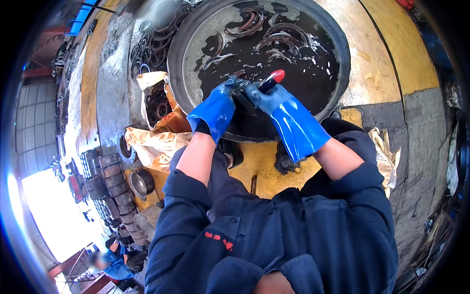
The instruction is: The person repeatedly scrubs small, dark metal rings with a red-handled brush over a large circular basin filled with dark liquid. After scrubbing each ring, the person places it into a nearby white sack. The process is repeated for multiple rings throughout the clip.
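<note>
Both my hands wear blue rubber gloves and meet over the near part of a wide, dark round basin (344, 63). My right hand (272, 99) is closed round a tool with a black and red handle (277, 77); its working end is hidden. Fingers of my left hand (221, 98) are closed on a dark, wet piece (243, 100), which lies between the two hands. Its full shape is covered by the gloves. In the basin, dark liquid with pale foam surrounds several curved metal rings (281, 41), partly sunk toward the far side.
Left of the basin, an opened paper sack (159, 144) holds dark rings (159, 105), with more rings (154, 46) heaped behind. Stacked round metal parts (115, 179) and a metal pot (141, 183) stand lower left. Another paper sack (387, 159) lies right. A person (117, 264) is at far lower left.
</note>
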The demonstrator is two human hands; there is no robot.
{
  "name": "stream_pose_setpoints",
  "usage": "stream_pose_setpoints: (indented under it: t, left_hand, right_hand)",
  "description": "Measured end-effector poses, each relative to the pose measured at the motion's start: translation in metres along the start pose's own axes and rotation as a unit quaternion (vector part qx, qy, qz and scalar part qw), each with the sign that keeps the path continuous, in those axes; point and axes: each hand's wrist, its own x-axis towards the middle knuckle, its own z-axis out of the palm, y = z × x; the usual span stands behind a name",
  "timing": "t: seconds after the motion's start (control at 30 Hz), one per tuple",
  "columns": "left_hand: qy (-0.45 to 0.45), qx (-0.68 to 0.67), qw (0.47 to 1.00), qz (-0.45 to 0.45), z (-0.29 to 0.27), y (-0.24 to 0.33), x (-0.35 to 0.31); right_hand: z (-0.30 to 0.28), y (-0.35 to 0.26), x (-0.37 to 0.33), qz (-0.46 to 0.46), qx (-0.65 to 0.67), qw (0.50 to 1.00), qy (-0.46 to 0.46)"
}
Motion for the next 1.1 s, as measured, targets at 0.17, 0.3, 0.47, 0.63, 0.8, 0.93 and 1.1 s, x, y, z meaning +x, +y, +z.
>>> stream_pose_setpoints:
  t: [0.17,0.3,0.47,0.63,0.8,0.93,1.1]
  left_hand:
    - [0.015,0.008,1.0,0.009,0.005,0.0,0.005]
    - [0.007,0.029,0.999,0.032,0.0,0.008,0.009]
    - [-0.02,0.041,0.996,0.08,0.008,0.018,0.006]
    - [-0.034,0.056,0.987,0.144,0.004,0.025,-0.002]
    - [-0.046,0.072,0.979,0.186,0.004,0.03,-0.009]
    - [-0.057,0.092,0.973,0.202,0.008,0.028,-0.011]
    - [-0.058,0.123,0.966,0.219,0.004,0.024,-0.017]
  right_hand:
    - [-0.013,-0.008,-0.032,0.088,-0.22,0.972,-0.013]
    - [-0.021,0.021,-0.023,0.029,-0.326,0.939,0.105]
    - [-0.041,0.015,0.006,-0.111,-0.071,0.979,0.154]
    - [-0.019,0.007,-0.012,-0.123,0.027,0.992,0.028]
    - [-0.045,0.023,0.018,-0.063,-0.041,0.972,0.221]
    - [-0.069,0.058,0.041,-0.062,-0.011,0.954,0.294]
    - [-0.069,0.061,0.052,0.082,0.166,0.944,0.272]
